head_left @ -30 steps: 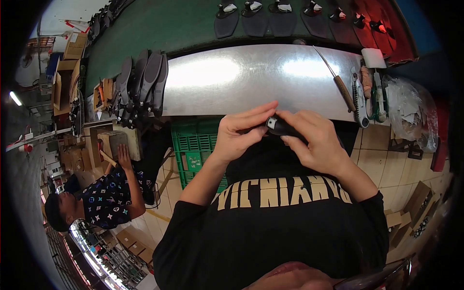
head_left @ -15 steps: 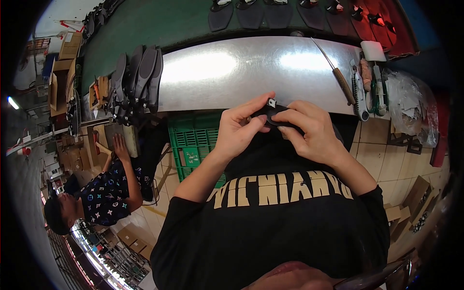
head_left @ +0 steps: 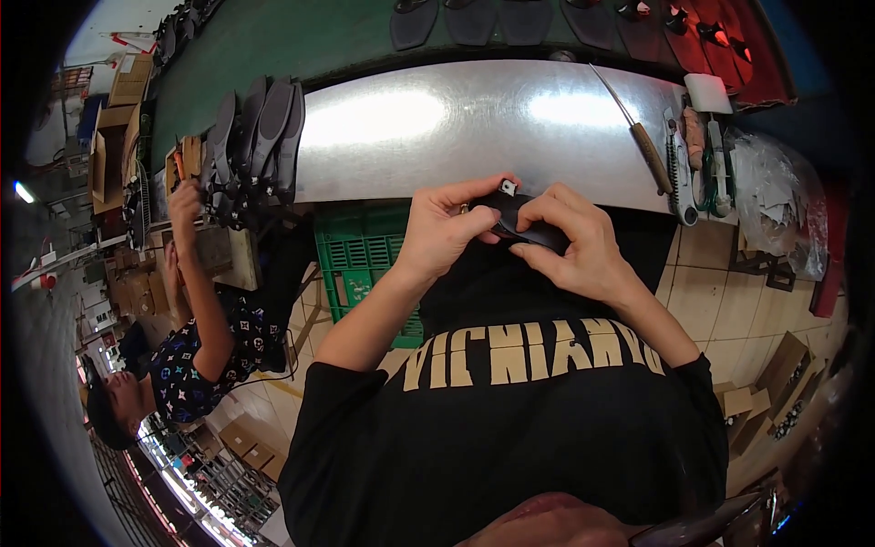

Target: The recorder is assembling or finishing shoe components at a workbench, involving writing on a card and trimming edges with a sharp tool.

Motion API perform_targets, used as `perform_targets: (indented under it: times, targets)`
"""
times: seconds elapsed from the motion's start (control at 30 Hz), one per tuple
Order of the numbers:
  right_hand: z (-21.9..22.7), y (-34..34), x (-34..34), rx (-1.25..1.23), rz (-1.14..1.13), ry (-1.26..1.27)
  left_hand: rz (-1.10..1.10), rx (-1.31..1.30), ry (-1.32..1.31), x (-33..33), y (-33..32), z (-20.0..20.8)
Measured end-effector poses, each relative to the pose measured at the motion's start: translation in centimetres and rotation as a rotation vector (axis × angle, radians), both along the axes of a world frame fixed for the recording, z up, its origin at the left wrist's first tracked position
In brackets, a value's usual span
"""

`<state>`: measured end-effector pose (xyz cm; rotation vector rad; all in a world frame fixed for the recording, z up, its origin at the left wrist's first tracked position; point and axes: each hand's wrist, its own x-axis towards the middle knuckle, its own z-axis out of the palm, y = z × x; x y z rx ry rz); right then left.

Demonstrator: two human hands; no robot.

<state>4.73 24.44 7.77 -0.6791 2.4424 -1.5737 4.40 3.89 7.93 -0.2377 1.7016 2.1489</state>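
A black sandal is held between my two hands in front of my chest, at the near edge of the metal-topped table. My left hand grips one end, thumb on top and index finger stretched along the far side, where a small silvery square piece sticks up. My right hand is closed round the other end, with curled fingers on top and the thumb at the near side. The fingers cover much of the sandal.
An awl lies at the right of the metal tabletop, beside a utility knife and a plastic bag. Dark sandals are piled at left; more line the far side. A green crate stands below. A co-worker's hand is at far left.
The sandal has turned in my hands, so more of its dark surface shows. My right fingers have shifted their hold. The co-worker's hand has risen toward the orange-handled tool.
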Motion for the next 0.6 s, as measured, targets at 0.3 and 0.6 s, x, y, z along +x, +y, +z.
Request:
perform_targets:
  times: [0.3,0.6]
  targets:
    - [-0.9,-0.5,0.5,-0.057,-0.081,0.247,-0.049,0.060,-0.139,-0.6,-0.9,0.6]
    - [-0.2,-0.6,0.6,-0.068,-0.172,0.353,-0.028,0.097,-0.101,-0.5,-0.2,1.2]
